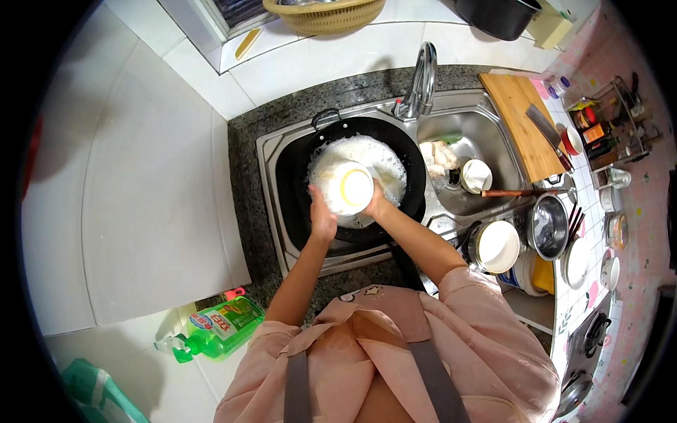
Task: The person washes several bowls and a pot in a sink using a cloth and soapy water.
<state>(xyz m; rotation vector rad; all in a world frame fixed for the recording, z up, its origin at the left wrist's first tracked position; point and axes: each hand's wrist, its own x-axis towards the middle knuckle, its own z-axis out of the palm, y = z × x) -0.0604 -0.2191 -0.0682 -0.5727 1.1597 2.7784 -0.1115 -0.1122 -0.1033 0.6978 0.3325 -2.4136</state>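
Observation:
A white bowl [346,187] is tilted over a black wok [412,164], its round foot turned up towards me. My left hand [322,212] grips its left side, and my right hand [376,200] is at its right side, partly hidden behind it. Foamy whitish water [370,149] fills the middle of the wok, with some clear or pale item at the right within the foam. The wok sits over the left basin of a steel double sink [268,145].
Right basin [478,127] holds a small bowl [476,176] and pale food or cloth. A chrome faucet [423,79] stands behind. On the right lie a cutting board [513,116], a cleaver [543,126], a steel bowl [548,226] and a white pot [497,246]. Green detergent bottle [227,328] is lower left.

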